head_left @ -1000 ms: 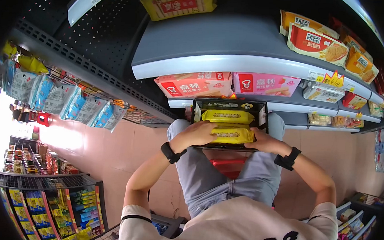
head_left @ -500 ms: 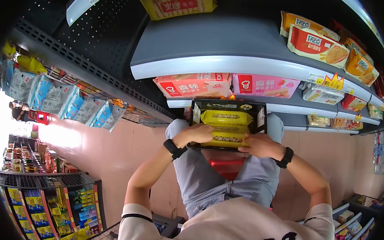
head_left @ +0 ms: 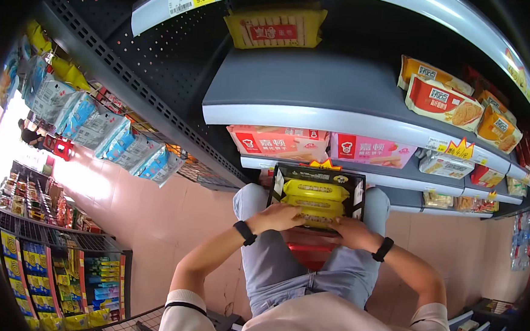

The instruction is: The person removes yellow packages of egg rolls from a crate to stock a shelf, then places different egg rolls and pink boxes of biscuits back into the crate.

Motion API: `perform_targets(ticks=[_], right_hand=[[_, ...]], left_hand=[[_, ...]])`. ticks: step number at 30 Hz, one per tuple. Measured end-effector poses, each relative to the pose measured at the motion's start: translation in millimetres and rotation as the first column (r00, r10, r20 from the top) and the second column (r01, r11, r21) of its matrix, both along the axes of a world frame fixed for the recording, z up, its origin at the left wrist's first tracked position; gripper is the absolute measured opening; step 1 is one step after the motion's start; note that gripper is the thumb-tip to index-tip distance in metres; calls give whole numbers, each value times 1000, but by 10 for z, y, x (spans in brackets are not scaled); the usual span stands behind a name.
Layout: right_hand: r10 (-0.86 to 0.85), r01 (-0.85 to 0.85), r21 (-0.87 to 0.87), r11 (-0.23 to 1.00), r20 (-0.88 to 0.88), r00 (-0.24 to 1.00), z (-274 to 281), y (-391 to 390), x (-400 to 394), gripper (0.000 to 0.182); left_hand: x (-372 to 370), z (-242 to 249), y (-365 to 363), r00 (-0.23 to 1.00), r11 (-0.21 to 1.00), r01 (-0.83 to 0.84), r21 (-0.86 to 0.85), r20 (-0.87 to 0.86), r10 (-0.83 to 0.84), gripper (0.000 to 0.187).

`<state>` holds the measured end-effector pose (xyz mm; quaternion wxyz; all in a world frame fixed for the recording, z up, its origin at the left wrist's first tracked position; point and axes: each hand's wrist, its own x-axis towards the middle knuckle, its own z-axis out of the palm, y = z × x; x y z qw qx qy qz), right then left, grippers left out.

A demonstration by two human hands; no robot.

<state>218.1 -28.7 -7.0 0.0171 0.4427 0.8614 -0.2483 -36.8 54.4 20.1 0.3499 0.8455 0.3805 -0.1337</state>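
Note:
An open black box [head_left: 360,198] rests across my knees, with several yellow snack packets inside. The far yellow packet [head_left: 315,190] and the middle yellow packet [head_left: 296,202] lie lengthwise side by side. Nearest my body is another yellow packet [head_left: 321,219]. At its left end my left hand [head_left: 279,217] is closed, the fingertips reaching over it. My right hand [head_left: 356,234] closes around its right end, at the box's near right corner. The undersides of my fingers are hidden.
Ahead, grey shelves [head_left: 282,81] hold a yellow biscuit pack [head_left: 276,29], pink wafer boxes [head_left: 372,149] and red biscuit packs [head_left: 443,102]. Hanging blue-and-silver bags [head_left: 97,130] line the left side. Between my legs is a red object [head_left: 309,253]. A person [head_left: 30,136] stands far left.
My view has tilted up, so shelves and box sit lower in frame. My left hand has moved from the middle packets toward the near one; my right hand stays at the near right corner.

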Motion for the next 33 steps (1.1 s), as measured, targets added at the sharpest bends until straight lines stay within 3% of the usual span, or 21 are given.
perform_targets(ticks=[2,3,4,5,6,7,9,10,13,15,19,25,31,33], right_hand=[[-98,100,-42,994,32,995,-31,-63,-6,37],[-99,101,-52,994,31,995,-40,-72,-13,37],[-35,39,-26,999,129,991,-9,-48,-38,30],[26,-26,-3,1000,226,974,20,-42,-57,24],[26,-26,-5,1000,226,974,50,-66,-65,24],[-2,-2,19,1000,196,981,88,-90,-76,21],[-28,21,46,999,167,986,126,-136,-65,18],[-35,22,126,992,105,994,124,-181,-34,16],[-54,51,275,960,5,999,332,-305,4,15],[-84,98,386,917,-52,995,608,-383,23,17],[-127,158,395,905,-101,987,1027,-324,51,12],[-145,188,360,914,-142,979,1027,-212,116,11],[-119,127,359,925,-44,992,969,-235,129,11],[-89,90,394,915,-21,996,1052,-267,90,11]], left_hand=[[-84,85,-126,988,995,88,38,127,-92,47],[-116,137,-175,989,991,123,58,75,-127,48],[-120,103,-221,989,991,124,52,75,-127,48],[-129,46,-275,983,972,184,148,-33,-181,44],[-143,-9,-320,964,938,251,237,-145,-222,41],[-164,-58,-346,964,938,253,236,-146,-223,41],[-202,-151,-376,959,843,281,459,-99,-266,36],[-219,-125,-390,959,840,281,465,-98,-267,36],[-270,148,-490,937,752,164,639,138,-322,28],[-271,450,-521,936,741,130,659,165,-311,25],[-231,861,-443,933,747,78,660,215,-288,18],[-123,877,-373,928,747,-5,664,282,-245,14],[-115,828,-382,942,802,21,598,257,-216,20],[-142,830,-419,961,794,92,601,156,-229,21]])
